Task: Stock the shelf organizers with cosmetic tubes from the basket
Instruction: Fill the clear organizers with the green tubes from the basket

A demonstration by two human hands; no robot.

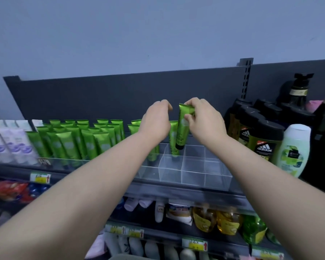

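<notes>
The dark top shelf (pixel 176 186) is carrying a clear divided organizer (pixel 195 166). Its left cells are standing full of green cosmetic tubes (pixel 73 141), while the cells at the right front are showing bare. Those tubes are probably going to handle as light, soft-walled things with a glossy, slightly slippery skin: squeezing the middle would likely dent it. The flat crimped end is therefore looking like the sensible place to take hold, since it is stiff and gives the fingers an edge. The left hand (pixel 156 121) is hovering over the middle of the organizer with its back to the camera and its fingers curled forward. Whether it is gripping anything or only resting against the tubes behind it cannot be told from here. The right hand (pixel 204 121) is just beside it, apart from it, and is pinching one green tube (pixel 183 128) between thumb and curled fingers. That tube is hanging nearly upright, tilted a little, above a cell near the back of the organizer and next to a tube already standing there. The grip is sitting at the crimped end (pixel 186 107), and the black cap (pixel 179 146) is pointing down, near the divider tops but seemingly not yet seated. The basket cannot be made out.
</notes>
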